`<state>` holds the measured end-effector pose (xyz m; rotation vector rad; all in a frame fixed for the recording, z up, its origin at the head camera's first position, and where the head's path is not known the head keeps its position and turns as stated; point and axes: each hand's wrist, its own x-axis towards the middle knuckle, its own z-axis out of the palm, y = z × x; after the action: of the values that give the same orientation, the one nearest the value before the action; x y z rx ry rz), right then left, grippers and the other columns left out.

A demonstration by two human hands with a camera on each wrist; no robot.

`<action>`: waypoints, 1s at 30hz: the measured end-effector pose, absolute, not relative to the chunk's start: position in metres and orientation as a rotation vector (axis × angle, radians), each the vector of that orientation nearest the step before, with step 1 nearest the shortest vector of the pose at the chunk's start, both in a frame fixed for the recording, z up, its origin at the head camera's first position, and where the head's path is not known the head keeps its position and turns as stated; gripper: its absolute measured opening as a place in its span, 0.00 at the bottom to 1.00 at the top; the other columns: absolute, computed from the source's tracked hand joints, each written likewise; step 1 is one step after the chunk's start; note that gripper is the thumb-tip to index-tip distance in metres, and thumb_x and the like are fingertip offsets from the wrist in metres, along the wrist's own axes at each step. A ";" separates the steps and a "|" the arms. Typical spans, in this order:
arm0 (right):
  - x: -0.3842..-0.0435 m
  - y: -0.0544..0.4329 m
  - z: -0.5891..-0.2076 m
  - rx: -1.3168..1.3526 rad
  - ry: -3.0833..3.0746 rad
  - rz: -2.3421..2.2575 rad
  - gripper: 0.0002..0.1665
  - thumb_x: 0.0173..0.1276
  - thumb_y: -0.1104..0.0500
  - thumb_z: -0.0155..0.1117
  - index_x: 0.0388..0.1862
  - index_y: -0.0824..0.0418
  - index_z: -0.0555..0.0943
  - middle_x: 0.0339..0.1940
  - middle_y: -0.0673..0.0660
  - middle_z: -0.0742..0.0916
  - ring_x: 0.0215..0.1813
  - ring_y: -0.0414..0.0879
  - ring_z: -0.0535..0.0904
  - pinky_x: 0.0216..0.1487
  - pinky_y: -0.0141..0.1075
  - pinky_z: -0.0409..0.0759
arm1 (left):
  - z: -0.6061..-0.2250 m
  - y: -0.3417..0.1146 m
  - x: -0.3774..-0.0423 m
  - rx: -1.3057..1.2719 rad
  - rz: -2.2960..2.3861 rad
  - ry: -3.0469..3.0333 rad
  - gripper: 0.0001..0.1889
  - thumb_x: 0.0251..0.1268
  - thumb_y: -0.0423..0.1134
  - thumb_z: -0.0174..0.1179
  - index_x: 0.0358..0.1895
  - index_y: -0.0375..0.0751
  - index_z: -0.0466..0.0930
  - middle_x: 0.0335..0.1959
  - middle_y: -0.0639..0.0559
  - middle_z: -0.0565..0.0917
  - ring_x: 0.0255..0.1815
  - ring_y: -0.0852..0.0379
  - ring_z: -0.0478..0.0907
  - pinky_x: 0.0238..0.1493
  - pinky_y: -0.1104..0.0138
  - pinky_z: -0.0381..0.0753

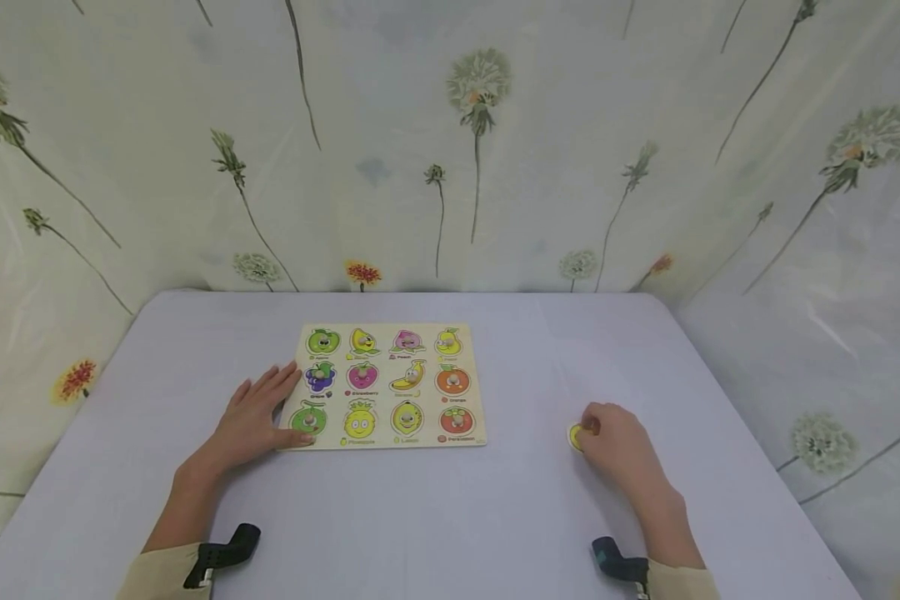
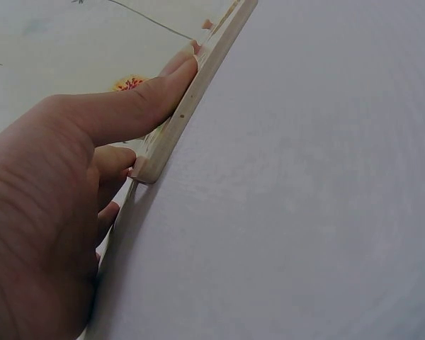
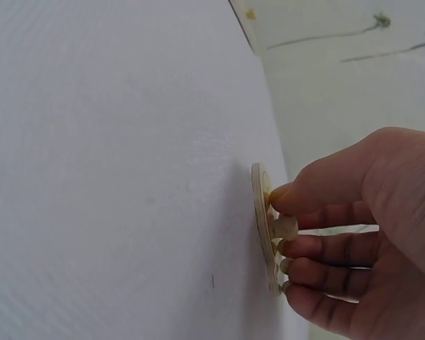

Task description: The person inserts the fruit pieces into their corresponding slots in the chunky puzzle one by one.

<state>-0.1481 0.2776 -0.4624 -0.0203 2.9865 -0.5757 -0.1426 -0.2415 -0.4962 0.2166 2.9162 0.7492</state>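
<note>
A wooden fruit puzzle board (image 1: 382, 400) lies flat on the table, left of centre in the head view, with rows of coloured fruit. My left hand (image 1: 258, 412) rests at its near left corner. The thumb lies over the front edge and the fairly straight fingers spread along the left side; in the left wrist view the thumb presses near the board's edge (image 2: 177, 127). Well to the right, my right hand (image 1: 621, 442) pinches a yellow puzzle piece (image 1: 574, 437) by its round knob (image 3: 285, 227). Its picture is mostly hidden, and I cannot tell whether it touches the table.
A white cloth covers the table (image 1: 525, 517). Behind it and at both sides hangs a curtain (image 1: 390, 208) printed with dandelions. Each wrist carries a dark camera mount, one on the left (image 1: 225, 552) and one on the right (image 1: 617, 560).
</note>
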 end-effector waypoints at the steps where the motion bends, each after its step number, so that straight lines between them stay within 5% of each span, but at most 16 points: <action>1: -0.148 0.278 -0.462 -0.014 2.978 -0.576 0.09 0.61 0.63 0.60 0.38 0.66 0.82 0.33 0.60 0.85 0.34 0.50 0.76 0.34 0.42 0.78 | -0.497 -0.242 -0.143 0.216 0.750 2.917 0.58 0.46 0.63 0.71 0.79 0.40 0.53 0.81 0.42 0.54 0.82 0.37 0.45 0.77 0.36 0.39; 30: -0.153 0.273 -0.465 -0.094 3.018 -0.560 0.08 0.58 0.66 0.60 0.37 0.66 0.82 0.33 0.59 0.86 0.35 0.49 0.79 0.38 0.45 0.82 | -0.496 -0.242 -0.142 0.223 0.755 2.919 0.59 0.47 0.64 0.70 0.79 0.41 0.52 0.82 0.43 0.53 0.82 0.37 0.45 0.77 0.36 0.39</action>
<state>-0.1531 0.2728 -0.4649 -0.0936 3.0183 -0.5601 -0.1418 -0.2418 -0.4965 0.2231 2.9190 0.7553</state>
